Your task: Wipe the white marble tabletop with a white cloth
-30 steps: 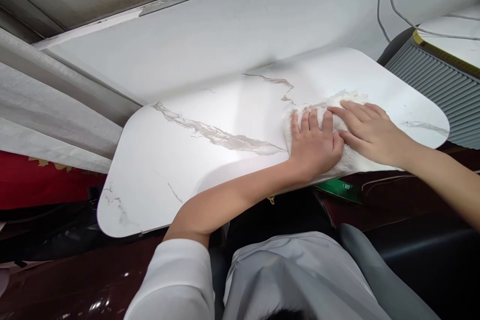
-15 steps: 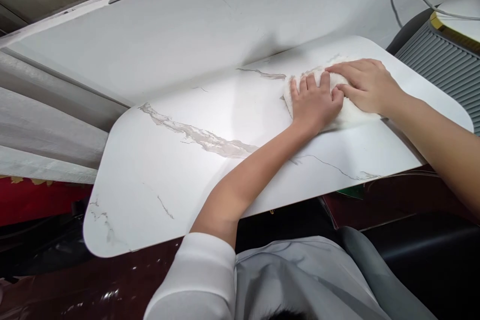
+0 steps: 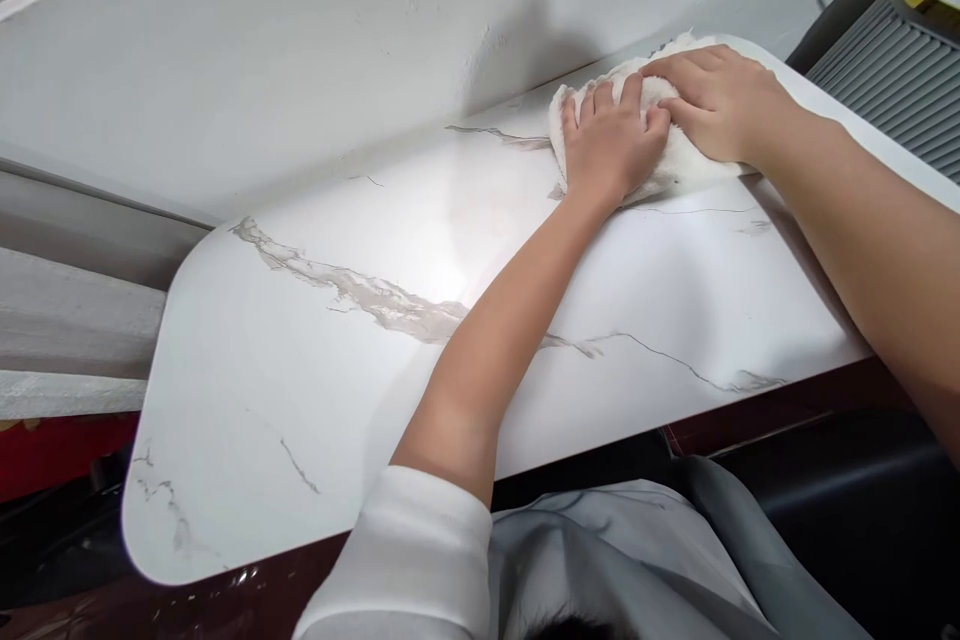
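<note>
A fluffy white cloth (image 3: 684, 163) lies bunched on the white, marble-patterned tabletop (image 3: 322, 390), near its far right part and close to the wall. On the cloth's left half presses my left hand (image 3: 611, 140), fingers a little apart and bent over the fabric. My right hand (image 3: 724, 105) grips the right half of the same cloth, its fingers pointing left towards my left hand. The two hands are side by side, thumbs close together. Part of the cloth is hidden under both palms.
A white wall (image 3: 300, 50) runs along the table's back edge. Beyond the right end stands a grey ribbed object (image 3: 885, 80) with a yellow edge, a cable hanging above it. Pale fabric folds (image 3: 67, 310) hang at the left. A black seat (image 3: 832, 510) is at lower right.
Both hands and the cloth have slid away from me across the tabletop, towards the wall. The camera view has also shifted a little.
</note>
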Available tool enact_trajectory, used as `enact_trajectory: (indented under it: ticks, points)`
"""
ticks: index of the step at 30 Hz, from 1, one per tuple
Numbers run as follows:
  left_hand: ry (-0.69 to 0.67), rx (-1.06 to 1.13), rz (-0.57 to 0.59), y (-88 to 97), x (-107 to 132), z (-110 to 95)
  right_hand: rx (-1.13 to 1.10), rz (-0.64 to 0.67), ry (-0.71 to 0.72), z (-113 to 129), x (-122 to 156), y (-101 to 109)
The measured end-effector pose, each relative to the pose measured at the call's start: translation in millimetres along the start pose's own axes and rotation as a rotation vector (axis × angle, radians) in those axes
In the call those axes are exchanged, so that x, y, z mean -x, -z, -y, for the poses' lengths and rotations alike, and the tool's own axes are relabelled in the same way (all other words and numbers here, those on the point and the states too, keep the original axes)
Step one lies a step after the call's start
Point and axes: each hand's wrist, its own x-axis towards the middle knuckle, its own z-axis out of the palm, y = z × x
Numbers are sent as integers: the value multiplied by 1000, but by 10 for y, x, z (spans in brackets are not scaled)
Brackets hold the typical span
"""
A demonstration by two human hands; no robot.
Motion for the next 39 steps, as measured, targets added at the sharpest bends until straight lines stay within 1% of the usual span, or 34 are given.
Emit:
enact_trajectory:
  ticks: [2, 5, 10, 21, 24, 27, 31, 34, 39]
  points:
    - [-10, -11, -23, 13, -38, -1, 0, -30, 10, -26, -49, -10]
    - [-14, -13, -20, 20, -99, -4, -17, -62, 15, -75, -125, -43]
    - [-5, -17, -23, 11, -191, 3, -24, -23, -52, -159, -246, -84]
    - [2, -21, -56, -7, -283, 25, -28, 11, -31, -197, -340, -81]
    - [2, -17, -67, 0, -301, 31, -33, -12, -53, -174, -345, -68]
    - [-25, 13, -92, 13, -311, 41, -39, -41, -74, -139, -338, -41]
    - [-35, 23, -105, 22, -340, 58, -42, -56, -77, -129, -366, -19]
    - [-27, 19, -115, 20, -378, 67, -35, -56, -68, -144, -414, -18]
    - [-26, 108, -124, 12, -450, 84, -34, -96, -36, -227, -520, -64]
